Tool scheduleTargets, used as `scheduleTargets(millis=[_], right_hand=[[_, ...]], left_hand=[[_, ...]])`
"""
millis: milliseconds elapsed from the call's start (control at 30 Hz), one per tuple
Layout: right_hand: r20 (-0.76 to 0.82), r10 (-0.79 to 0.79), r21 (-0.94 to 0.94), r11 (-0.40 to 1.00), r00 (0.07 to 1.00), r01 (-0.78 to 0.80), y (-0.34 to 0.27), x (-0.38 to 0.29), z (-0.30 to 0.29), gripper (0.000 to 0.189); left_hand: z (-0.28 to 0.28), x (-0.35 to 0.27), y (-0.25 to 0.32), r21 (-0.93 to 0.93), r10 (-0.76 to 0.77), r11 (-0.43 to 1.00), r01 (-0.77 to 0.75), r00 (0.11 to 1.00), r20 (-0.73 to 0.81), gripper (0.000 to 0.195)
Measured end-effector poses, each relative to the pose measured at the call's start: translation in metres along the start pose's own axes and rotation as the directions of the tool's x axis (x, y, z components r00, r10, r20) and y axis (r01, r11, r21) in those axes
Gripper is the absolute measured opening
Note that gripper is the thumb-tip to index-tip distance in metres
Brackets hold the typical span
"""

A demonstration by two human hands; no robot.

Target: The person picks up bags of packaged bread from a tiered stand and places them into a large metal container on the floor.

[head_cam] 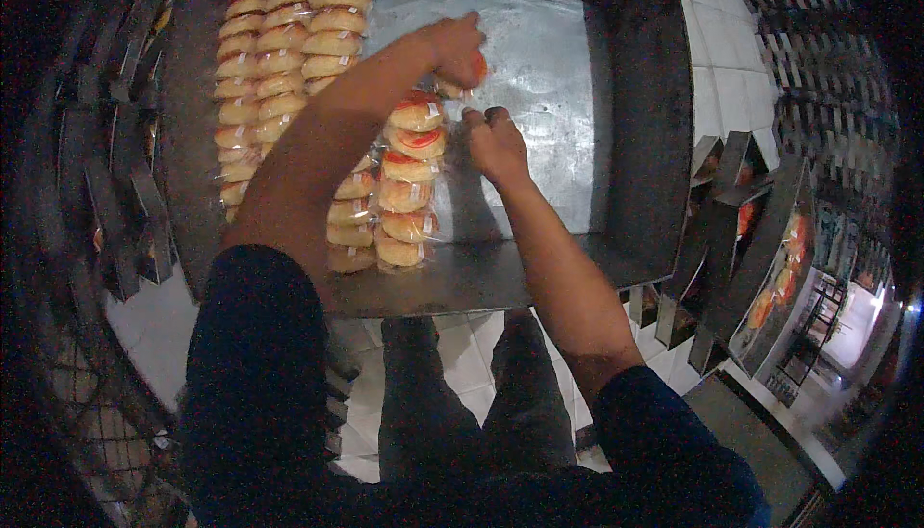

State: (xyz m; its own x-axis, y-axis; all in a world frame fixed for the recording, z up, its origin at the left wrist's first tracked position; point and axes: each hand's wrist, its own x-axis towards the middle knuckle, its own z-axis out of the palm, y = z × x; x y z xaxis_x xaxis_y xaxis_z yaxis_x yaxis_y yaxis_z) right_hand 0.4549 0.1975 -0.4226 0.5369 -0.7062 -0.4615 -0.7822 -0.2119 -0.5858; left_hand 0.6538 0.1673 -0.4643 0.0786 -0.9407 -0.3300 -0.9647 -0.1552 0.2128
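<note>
In the head view, my left hand (458,48) is curled around a plastic-wrapped bun (478,66) with a red-marked top, partly hidden by the fingers. Just below it, my right hand (499,144) has bent fingers near the lower edge of that wrapper; whether they pinch it I cannot tell. Both hands are over a large tray (545,95) with a bare grey metal base and dark walls. A column of wrapped buns (410,189), some red-topped, stands left of my right hand. More columns of wrapped buns (278,59) fill the tray's left side, partly covered by my left forearm.
Dark upright racks or trays (769,268) holding red and yellow items stand at the right. Other dark panels (133,189) are at the left. White floor tiles (462,355) show around my legs below the tray's near edge. Stacked slatted crates (816,59) stand at the far right.
</note>
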Motion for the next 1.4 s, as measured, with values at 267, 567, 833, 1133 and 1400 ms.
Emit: scheduleTargets(millis=[267, 567, 833, 1133, 1400], right_hand=[[0.546, 0.031, 0.509, 0.782, 0.837, -0.360, -0.003, 0.005, 0.009, 0.085], [0.607, -0.292, 0.439, 0.898, 0.739, -0.006, -0.008, -0.011, 0.007, 0.075], [0.486, -0.369, 0.458, 0.879, 0.792, 0.128, 0.039, -0.053, 0.064, 0.120], [0.608, -0.221, 0.500, 0.853, 0.763, -0.151, 0.028, -0.056, 0.045, 0.089], [0.846, -0.150, 0.497, 0.573, 0.513, -0.652, -0.024, -0.064, 0.009, 0.110]], left_hand=[[0.018, -0.050, -0.043, 0.167, 0.032, 0.986, -0.013, 0.994, -0.107, 0.051], [0.017, -0.053, -0.028, -0.058, -0.065, 0.995, 0.086, 0.951, 0.304, 0.076], [0.000, -0.061, -0.022, -0.195, -0.096, 0.960, 0.202, 0.888, 0.449, 0.101], [-0.016, -0.070, -0.011, -0.227, 0.017, 0.961, 0.160, 0.784, 0.621, 0.099], [0.053, -0.039, -0.053, -0.172, 0.213, 0.970, -0.172, 0.942, 0.260, 0.033]])
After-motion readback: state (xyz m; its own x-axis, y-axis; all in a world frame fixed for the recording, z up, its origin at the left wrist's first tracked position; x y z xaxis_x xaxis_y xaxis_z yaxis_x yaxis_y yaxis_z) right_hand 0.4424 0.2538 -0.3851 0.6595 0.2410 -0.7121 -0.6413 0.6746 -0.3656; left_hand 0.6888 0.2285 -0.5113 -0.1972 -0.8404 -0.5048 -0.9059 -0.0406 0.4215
